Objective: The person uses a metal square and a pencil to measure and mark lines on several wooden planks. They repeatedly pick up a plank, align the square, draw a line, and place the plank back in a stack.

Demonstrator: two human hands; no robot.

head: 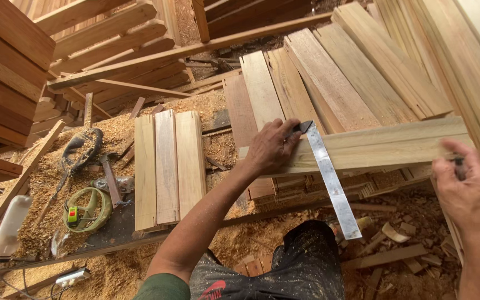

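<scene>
Left hand flat, pressing steel square on rough plank; right hand pinches pencil.

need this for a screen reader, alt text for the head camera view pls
A person's left hand presses a metal square across a pale wooden plank, while the right hand grips a small dark tool beside it. Sawdust, stacked boards and a hammer lie around.
</scene>
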